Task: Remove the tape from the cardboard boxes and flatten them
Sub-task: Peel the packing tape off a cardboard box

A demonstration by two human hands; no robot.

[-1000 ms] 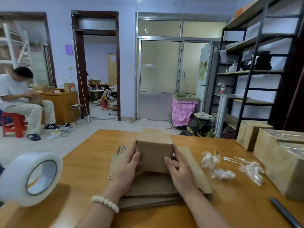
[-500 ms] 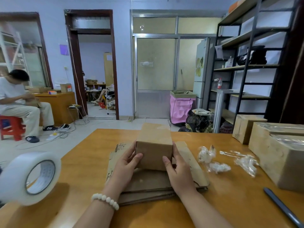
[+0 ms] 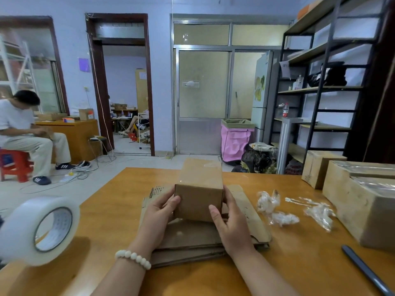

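At frame centre, the left grip [image 3: 158, 216] and right grip [image 3: 233, 227] each clasp a side of the small box [image 3: 198, 199] atop flattened cardboard [image 3: 192, 242]. It looks sealed; next comes finding a tape edge to peel.

One wide-angle head camera looks forward and down from close above the desk [image 3: 106, 221], its near edge at six o'clock, with the far doorway [image 3: 126, 99] at eleven o'clock.

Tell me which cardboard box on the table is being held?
The small box in the middle, gripped by the left hand and right hand over the flattened cardboard. The large box and the box behind it sit untouched on the right.
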